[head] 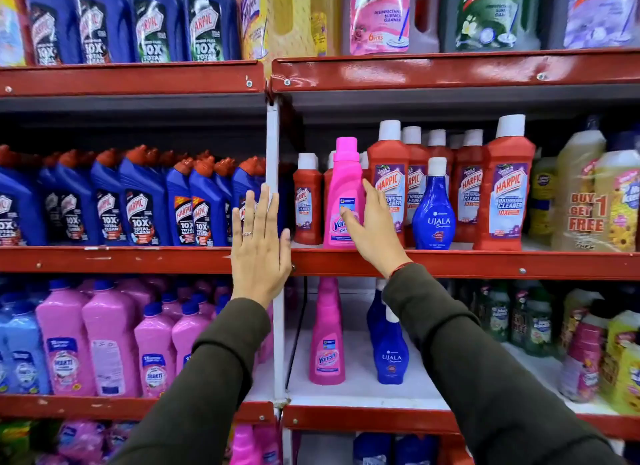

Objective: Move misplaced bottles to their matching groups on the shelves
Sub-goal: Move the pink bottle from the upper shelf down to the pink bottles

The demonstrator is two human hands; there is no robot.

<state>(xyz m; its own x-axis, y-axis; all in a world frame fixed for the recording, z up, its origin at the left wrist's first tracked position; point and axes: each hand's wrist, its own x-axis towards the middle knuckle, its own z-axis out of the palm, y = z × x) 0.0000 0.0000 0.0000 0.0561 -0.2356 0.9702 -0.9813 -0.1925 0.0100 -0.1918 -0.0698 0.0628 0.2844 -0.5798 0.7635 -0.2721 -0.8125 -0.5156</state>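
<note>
Right now your right hand reaches onto the middle shelf with its fingers spread and not closed on anything, thumb lying across the front of the pink Vanish bottle, which stands among the red Harpic bottles. Your left hand is flat and open, fingers together, in front of the white post, holding nothing. Just right, a blue Ujala bottle also stands among the Harpic; below, another Vanish and Ujala stand side by side.
</note>
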